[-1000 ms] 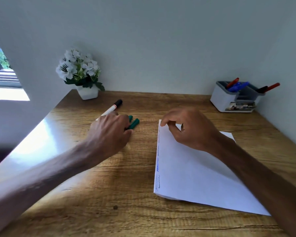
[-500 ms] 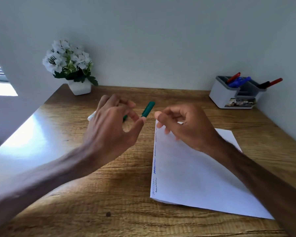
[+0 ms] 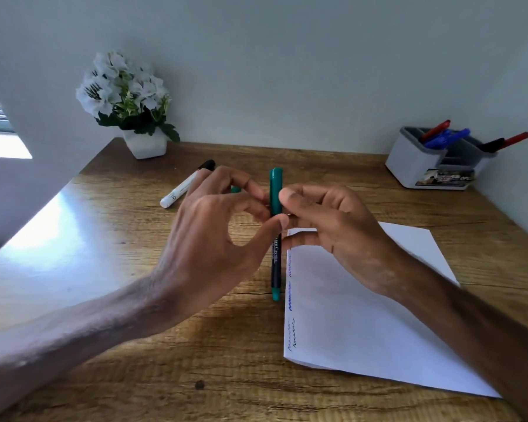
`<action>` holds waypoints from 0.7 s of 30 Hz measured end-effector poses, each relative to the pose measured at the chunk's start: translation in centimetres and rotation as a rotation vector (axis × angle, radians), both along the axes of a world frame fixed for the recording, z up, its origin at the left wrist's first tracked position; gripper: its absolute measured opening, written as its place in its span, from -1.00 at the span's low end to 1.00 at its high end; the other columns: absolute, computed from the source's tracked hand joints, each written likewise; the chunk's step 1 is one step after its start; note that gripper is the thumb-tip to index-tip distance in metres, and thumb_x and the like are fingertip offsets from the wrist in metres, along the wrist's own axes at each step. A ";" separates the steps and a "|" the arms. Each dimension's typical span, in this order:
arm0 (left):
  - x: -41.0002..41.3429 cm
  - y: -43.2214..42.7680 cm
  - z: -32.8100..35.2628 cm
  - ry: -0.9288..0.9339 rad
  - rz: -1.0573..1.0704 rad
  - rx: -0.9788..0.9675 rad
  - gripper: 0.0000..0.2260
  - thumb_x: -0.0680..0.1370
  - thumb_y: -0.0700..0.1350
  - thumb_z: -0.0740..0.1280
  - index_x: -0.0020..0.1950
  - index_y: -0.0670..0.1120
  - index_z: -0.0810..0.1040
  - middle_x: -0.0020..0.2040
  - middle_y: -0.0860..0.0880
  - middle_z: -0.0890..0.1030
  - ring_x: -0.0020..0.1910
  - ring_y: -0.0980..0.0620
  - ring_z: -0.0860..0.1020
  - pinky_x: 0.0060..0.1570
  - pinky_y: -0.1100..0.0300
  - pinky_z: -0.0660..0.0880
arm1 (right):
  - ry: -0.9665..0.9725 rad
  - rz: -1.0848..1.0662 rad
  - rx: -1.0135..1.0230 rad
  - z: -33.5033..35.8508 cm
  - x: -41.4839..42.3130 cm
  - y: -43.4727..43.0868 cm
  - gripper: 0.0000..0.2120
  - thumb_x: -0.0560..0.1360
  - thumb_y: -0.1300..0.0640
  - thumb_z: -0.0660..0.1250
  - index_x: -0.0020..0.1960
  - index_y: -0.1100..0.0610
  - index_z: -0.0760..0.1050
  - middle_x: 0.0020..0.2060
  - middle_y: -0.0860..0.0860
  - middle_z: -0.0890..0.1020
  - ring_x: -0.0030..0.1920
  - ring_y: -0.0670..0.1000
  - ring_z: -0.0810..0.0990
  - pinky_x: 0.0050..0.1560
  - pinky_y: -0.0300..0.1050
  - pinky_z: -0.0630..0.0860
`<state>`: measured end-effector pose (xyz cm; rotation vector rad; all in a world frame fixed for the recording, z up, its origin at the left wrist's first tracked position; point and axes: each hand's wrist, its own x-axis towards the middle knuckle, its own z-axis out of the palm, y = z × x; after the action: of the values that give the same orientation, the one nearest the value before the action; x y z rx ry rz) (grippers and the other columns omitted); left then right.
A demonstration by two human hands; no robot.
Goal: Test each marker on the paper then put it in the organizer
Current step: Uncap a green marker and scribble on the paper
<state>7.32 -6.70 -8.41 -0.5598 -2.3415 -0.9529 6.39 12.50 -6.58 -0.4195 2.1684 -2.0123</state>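
Head camera looks down on a wooden table [image 3: 134, 345] where both hands meet over its middle. The left hand [image 3: 208, 248] pinches a green marker [image 3: 276, 266] between thumb tip and curled fingers, about halfway along its length. The right hand [image 3: 339, 229] comes in from the other side with its fingers curled; its thumb presses against the side of the green cap, so this hand pinches the marker too. The marker is lifted off the table and points away from the person, cap on at the far end, the dark barrel with white lettering toward the near end. It hangs just beside the left edge of the paper [image 3: 363, 315], which lies flat to the right and carries short blue and dark scribbles along that edge.

Behind the left fingers the tip of a second green marker [image 3: 235, 189] peeks out. A white marker [image 3: 180, 190] with a black cap lies on the table farther left. The organizer [image 3: 409, 166] stands at the far right corner against the wall, well apart from the hands, holding a red marker [image 3: 436, 129], blue markers [image 3: 447, 137] and a red and black one [image 3: 509, 141]. A pot of white flowers [image 3: 145, 144] sits at the far left.
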 end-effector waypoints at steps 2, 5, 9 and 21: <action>-0.2 -0.1 0.0 0.009 0.002 -0.005 -0.80 0.48 0.17 0.46 -0.10 0.05 0.72 0.04 0.17 0.57 0.08 0.16 0.45 0.03 0.38 0.36 | 0.004 -0.005 -0.012 -0.2 0.0 -0.2 -0.80 0.64 0.17 0.31 0.18 0.18 0.65 -0.16 0.04 0.75 -0.07 -0.01 0.75 -0.08 -0.10 0.67; -0.2 -0.1 -0.1 0.050 -0.026 -0.013 -0.81 0.53 0.14 0.48 -0.01 0.06 0.72 0.08 0.14 0.58 0.12 0.11 0.48 0.06 0.27 0.41 | -0.054 -0.035 -0.131 -0.2 -0.3 -0.2 -0.77 0.65 0.15 0.28 0.19 0.22 0.63 -0.07 0.11 0.75 -0.03 0.10 0.76 0.00 -0.01 0.69; -0.3 -0.2 -0.1 0.079 -0.074 0.037 -0.80 0.55 0.02 0.50 0.11 -0.02 0.66 0.13 0.09 0.58 0.15 0.14 0.51 0.02 0.30 0.40 | -0.151 -0.104 -0.343 0.5 -1.0 0.8 -0.79 0.67 0.19 0.23 0.15 0.27 0.60 -0.14 0.14 0.71 -0.18 0.07 0.71 -0.06 -0.03 0.69; -1.0 -0.2 -0.9 0.011 -0.296 -0.141 -0.53 0.61 -0.13 0.42 0.51 -0.09 0.42 0.34 0.07 0.56 0.15 0.18 0.57 0.11 0.33 0.53 | 0.605 -0.043 0.670 0.0 -0.1 1.4 -0.85 0.62 0.17 0.37 0.02 0.06 0.74 -0.40 -0.03 0.61 -0.44 -0.10 0.43 -0.43 -0.22 0.27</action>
<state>6.30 -6.86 -9.32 -0.9873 -2.3704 -0.9115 6.31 13.85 -6.58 -0.9560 3.0251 -1.1187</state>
